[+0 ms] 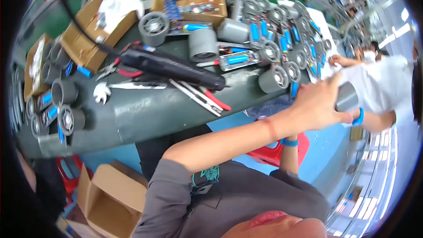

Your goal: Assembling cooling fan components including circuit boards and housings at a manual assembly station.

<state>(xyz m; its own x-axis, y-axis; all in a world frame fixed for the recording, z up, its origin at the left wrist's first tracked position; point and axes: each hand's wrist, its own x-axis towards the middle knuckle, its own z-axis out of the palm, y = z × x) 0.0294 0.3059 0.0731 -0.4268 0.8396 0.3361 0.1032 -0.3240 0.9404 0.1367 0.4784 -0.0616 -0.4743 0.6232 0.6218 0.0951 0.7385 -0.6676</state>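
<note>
My left arm reaches across to the right. My left hand (315,105) is closed round a short grey cylindrical housing (347,97), held out past the table's edge. Close to that housing is another person's hand (356,114) with a blue wristband; whether it touches the housing I cannot tell. My right forearm (289,156), also with a blue band, rises behind my left arm, which hides most of my right hand (302,90); its grip cannot be seen. Just beyond on the table lie grey fan housings (273,79) and small boards with blue cylindrical cells (240,59).
A black handheld power screwdriver (172,68) with a cord lies over the dark green table (145,110), near red-handled pliers (128,71) and tweezers (196,98). Cardboard trays (211,0) stand behind. An open carton (116,189) and red stool (302,150) are below. A person in white (383,81) is at right.
</note>
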